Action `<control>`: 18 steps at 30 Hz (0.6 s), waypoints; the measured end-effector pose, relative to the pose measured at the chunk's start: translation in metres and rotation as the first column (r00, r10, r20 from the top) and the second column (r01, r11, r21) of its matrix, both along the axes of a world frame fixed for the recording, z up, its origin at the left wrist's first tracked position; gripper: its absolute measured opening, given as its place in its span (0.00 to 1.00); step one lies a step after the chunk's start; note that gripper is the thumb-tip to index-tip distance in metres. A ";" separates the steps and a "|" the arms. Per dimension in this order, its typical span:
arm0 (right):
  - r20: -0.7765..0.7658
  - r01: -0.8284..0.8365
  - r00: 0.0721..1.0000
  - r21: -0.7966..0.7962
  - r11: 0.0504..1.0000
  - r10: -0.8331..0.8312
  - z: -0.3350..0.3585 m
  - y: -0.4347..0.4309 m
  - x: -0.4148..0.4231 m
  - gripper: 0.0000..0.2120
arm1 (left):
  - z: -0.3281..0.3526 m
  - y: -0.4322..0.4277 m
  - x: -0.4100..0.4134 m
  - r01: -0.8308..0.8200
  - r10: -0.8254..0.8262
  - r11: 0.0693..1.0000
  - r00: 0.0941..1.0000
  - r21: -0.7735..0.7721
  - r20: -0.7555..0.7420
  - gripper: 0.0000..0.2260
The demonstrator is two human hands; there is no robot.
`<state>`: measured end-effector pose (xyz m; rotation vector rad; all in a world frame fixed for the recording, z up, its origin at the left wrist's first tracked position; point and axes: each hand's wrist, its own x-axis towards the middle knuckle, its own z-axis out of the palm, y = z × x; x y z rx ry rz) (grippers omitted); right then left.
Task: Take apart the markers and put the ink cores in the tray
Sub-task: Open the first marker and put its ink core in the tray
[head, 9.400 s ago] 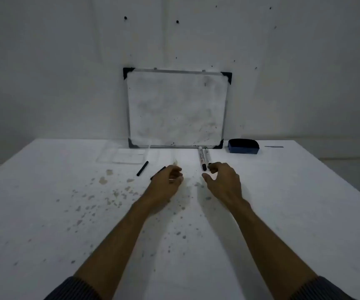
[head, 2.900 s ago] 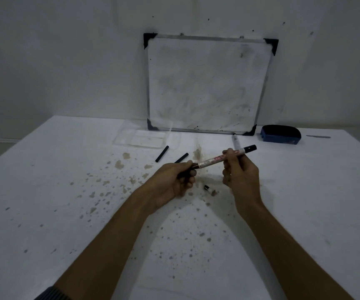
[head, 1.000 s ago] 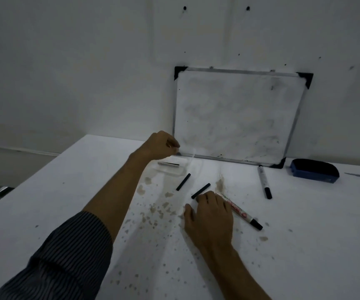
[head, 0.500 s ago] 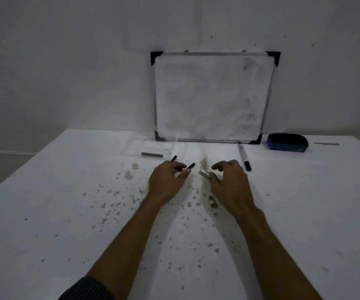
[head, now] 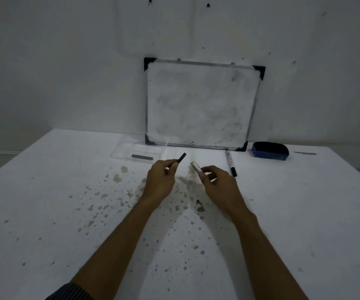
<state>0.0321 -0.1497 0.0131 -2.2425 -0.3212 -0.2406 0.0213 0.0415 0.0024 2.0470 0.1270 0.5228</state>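
My left hand (head: 160, 180) pinches a short black stick (head: 181, 158) whose far end points up and away. Close by on the right, my right hand (head: 217, 182) grips a pale marker barrel (head: 196, 166) with its open end facing the stick; most of the barrel is hidden in my fingers. A gap separates the two pieces. The clear tray (head: 120, 150) lies at the back left and holds one grey ink core (head: 142, 157). A whole marker (head: 230, 162) with a black cap lies to the right of my hands. A small end plug (head: 198, 202) rests on the table under my right wrist.
A whiteboard (head: 200, 105) leans on the wall behind the tray. A blue eraser (head: 270, 150) sits at the back right, with a thin grey strip (head: 304, 153) beyond it. The white table (head: 66, 213) is speckled with brown stains.
Both hands have risen from the table. The left now holds a black stick that lay there, and the right has lifted the marker barrel.
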 end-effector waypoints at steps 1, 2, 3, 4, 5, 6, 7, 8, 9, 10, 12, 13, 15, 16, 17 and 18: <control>-0.020 -0.022 1.000 0.035 0.999 0.023 0.001 -0.003 -0.001 0.12 | 0.002 0.000 -0.002 0.047 -0.050 0.994 0.998 -0.100 -0.028 0.12; -0.021 -0.035 0.999 0.058 0.998 0.036 0.000 -0.005 -0.003 0.11 | 0.000 -0.001 -0.005 0.093 -0.105 0.976 0.993 -0.197 -0.054 0.12; -0.005 -0.034 0.999 0.079 0.996 0.034 -0.002 -0.008 -0.006 0.09 | -0.003 -0.002 -0.008 0.119 -0.142 0.956 0.988 -0.269 -0.065 0.11; 0.018 -0.024 1.000 0.103 0.994 0.023 -0.005 -0.009 -0.009 0.09 | -0.006 -0.004 -0.011 0.124 -0.149 0.940 0.987 -0.317 -0.056 0.10; 0.042 -0.019 0.999 0.129 0.991 0.014 -0.008 -0.010 -0.013 0.10 | -0.009 -0.004 -0.013 0.112 -0.131 0.924 0.991 -0.364 -0.028 0.09; 0.070 -0.023 0.997 0.141 0.990 0.014 -0.012 -0.010 -0.015 0.11 | -0.011 -0.004 -0.014 0.101 -0.109 0.901 0.994 -0.422 0.007 0.07; 0.100 -0.037 0.995 0.134 0.990 0.024 -0.016 -0.009 -0.017 0.11 | -0.013 -0.003 -0.015 0.103 -0.096 0.869 0.995 -0.483 0.039 0.06; 0.126 -0.054 0.991 0.116 0.992 0.039 -0.018 -0.007 -0.018 0.12 | -0.014 -0.002 -0.014 0.113 -0.093 0.833 0.994 -0.542 0.064 0.05; 0.147 -0.067 0.988 0.105 0.992 0.051 -0.020 -0.005 -0.018 0.12 | -0.014 -0.002 -0.013 0.123 -0.095 0.797 0.992 -0.591 0.079 0.06; 0.160 -0.074 0.985 0.106 0.992 0.057 -0.021 -0.004 -0.019 0.12 | -0.014 -0.001 -0.012 0.133 -0.101 0.768 0.991 -0.627 0.087 0.06; 0.180 -0.075 0.982 0.127 0.989 0.052 -0.021 -0.003 -0.018 0.10 | -0.016 0.000 -0.009 0.156 -0.129 0.741 0.988 -0.653 0.089 0.06; 0.188 -0.076 0.981 0.140 0.987 0.049 -0.021 -0.004 -0.017 0.10 | -0.017 0.000 -0.009 0.163 -0.142 0.739 0.986 -0.653 0.086 0.06; 0.193 -0.079 0.980 0.151 0.985 0.049 -0.024 -0.007 -0.016 0.10 | -0.017 0.001 -0.009 0.175 -0.155 0.738 0.984 -0.651 0.089 0.06; 0.192 -0.078 0.980 0.144 0.986 0.049 -0.025 -0.007 -0.016 0.10 | -0.018 0.001 -0.008 0.181 -0.158 0.734 0.983 -0.654 0.095 0.06; 0.191 -0.076 0.980 0.134 0.988 0.049 -0.026 -0.006 -0.016 0.10 | -0.018 0.002 -0.008 0.190 -0.165 0.728 0.981 -0.659 0.100 0.06; 0.188 -0.072 0.981 0.121 0.990 0.048 -0.026 -0.006 -0.016 0.11 | -0.018 0.002 -0.008 0.202 -0.176 0.723 0.979 -0.661 0.106 0.05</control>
